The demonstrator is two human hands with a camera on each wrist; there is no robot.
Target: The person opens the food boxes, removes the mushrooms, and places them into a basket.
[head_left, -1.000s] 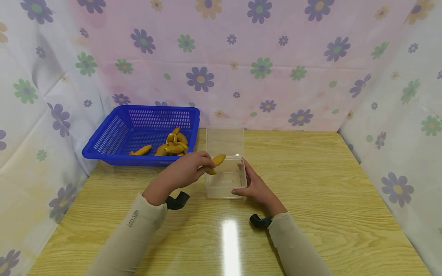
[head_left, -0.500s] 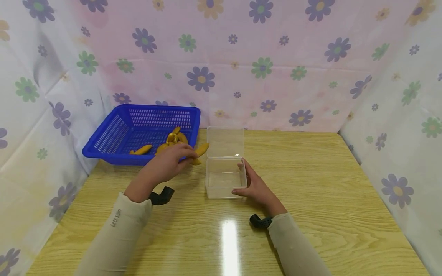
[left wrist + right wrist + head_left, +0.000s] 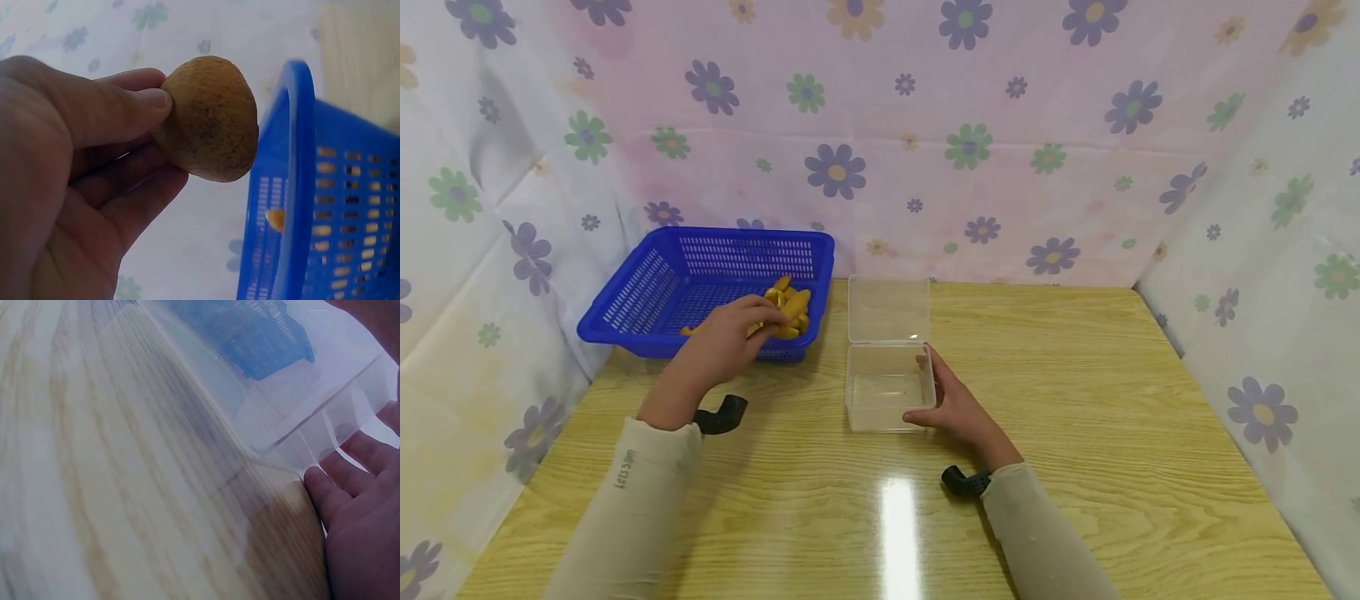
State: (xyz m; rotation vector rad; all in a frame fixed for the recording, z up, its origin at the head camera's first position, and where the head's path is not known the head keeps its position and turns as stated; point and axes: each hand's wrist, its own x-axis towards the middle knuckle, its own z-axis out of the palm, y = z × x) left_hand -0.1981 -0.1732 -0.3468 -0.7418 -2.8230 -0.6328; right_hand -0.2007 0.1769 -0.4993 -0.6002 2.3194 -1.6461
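Note:
My left hand [image 3: 722, 333] pinches a yellow banana [image 3: 795, 307] between thumb and fingers, over the near right corner of the blue basket [image 3: 601, 331]. In the left wrist view the banana [image 3: 209, 119] shows a blunt, dark-speckled face, held beside the basket's rim [image 3: 300, 125]. Several more yellow bananas [image 3: 784, 283] lie inside the basket, partly hidden by my hand. My right hand [image 3: 957, 408] grips the right side of a clear plastic box [image 3: 887, 417], thumb at the front wall and fingers behind. The box has its hinged lid [image 3: 889, 310] laid back, and nothing shows inside it.
All of this is on a wood-grain table [image 3: 1075, 400] that has a bright light reflection near its front. Flower-patterned cloth [image 3: 970, 192] hangs behind and at both sides. A black curved device [image 3: 722, 415] sits at the left wrist, another black device [image 3: 964, 481] at the right.
My left hand has moved left with the banana, from over the clear box to over the blue basket. The right hand and the box have stayed in place.

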